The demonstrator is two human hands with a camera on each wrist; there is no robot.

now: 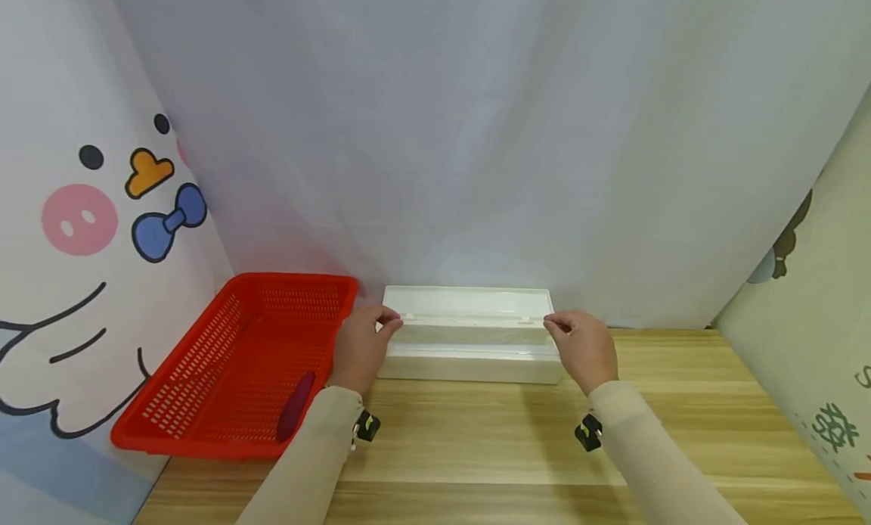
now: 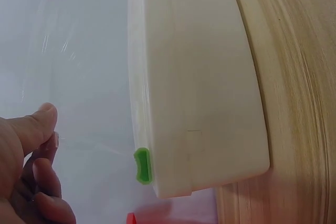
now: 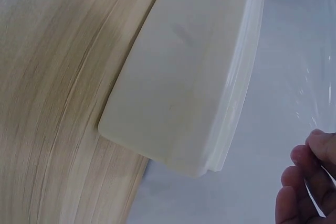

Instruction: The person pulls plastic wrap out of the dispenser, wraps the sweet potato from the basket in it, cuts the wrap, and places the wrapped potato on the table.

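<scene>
A long white cling film dispenser point(image 1: 469, 369) stands on the table against the back curtain, with a white panel raised along its rear. A green slider point(image 2: 143, 166) sits at one end of its edge. Clear cling film point(image 2: 65, 51) shows as faint shiny streaks in both wrist views. My left hand point(image 1: 359, 349) pinches the film between thumb and forefinger at the dispenser's left end. At the right end, my right hand point(image 1: 587, 349) pinches the film the same way. Between the two hands the film is stretched, level with the upper part of the dispenser.
Left of the dispenser is a red perforated plastic basket point(image 1: 146, 404), close to my left forearm. Inside it lies a long, tapered purple-red thing point(image 1: 296, 408). Wood-grain tabletop point(image 1: 476, 449) runs in front of the dispenser. Printed side panels and a pale curtain point(image 1: 476, 132) enclose the table.
</scene>
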